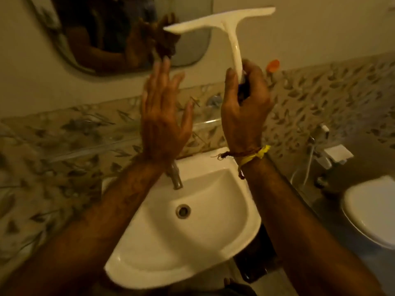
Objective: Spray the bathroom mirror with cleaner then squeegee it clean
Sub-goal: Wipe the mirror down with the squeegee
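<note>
Nearest, a white corner washbasin (192, 242) with a metal tap (175, 176) sits below both forearms. Above it, the left hand (162, 116) is raised flat with fingers spread, grasping nothing. The right hand (245, 103), a yellow thread band (254, 155) at its wrist, is clenched around the handle of a white T-shaped squeegee (224, 24), blade uppermost and slightly tilted; something dark blue, possibly a grip, shows in the fist. Behind, the wall mirror (119, 33) reflects the hands, blurred.
</note>
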Available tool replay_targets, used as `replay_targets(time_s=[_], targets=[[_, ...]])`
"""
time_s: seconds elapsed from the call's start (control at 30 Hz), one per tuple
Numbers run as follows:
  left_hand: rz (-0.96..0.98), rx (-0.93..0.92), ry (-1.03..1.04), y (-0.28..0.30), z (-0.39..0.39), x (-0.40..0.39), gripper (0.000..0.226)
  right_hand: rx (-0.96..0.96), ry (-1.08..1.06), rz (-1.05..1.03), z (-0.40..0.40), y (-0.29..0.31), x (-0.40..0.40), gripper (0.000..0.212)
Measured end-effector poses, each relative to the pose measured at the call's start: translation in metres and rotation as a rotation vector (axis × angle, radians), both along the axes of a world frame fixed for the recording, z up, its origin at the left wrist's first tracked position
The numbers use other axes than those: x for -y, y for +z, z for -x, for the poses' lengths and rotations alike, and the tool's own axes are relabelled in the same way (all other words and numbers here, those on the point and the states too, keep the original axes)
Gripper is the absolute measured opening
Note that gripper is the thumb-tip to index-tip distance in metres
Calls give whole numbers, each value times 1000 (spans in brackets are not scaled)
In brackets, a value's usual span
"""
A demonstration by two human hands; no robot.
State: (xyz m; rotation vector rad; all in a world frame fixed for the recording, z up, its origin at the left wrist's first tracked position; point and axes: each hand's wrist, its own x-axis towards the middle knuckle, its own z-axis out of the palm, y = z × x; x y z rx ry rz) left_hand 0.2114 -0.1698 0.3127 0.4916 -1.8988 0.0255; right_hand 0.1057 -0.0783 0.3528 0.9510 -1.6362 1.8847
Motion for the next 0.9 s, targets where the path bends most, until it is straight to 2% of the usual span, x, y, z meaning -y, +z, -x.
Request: replay_targets(time_s=[0.2, 0.4, 0.6, 0.7, 0.9], targets=[[166, -148, 300, 97, -57, 79, 57, -111, 121, 130, -50, 74, 55, 20], [254, -242, 427, 181, -103, 147, 54, -228, 248, 80, -69, 129, 96, 25], [362, -166, 494, 250, -135, 206, 57, -380, 247, 94, -66, 184, 140, 27], [346, -115, 500, 285, -137, 229, 59, -477, 266, 97, -70, 226, 165, 28], [344, -168, 409, 324, -114, 261, 57, -572, 174, 162, -66, 290, 215, 36]])
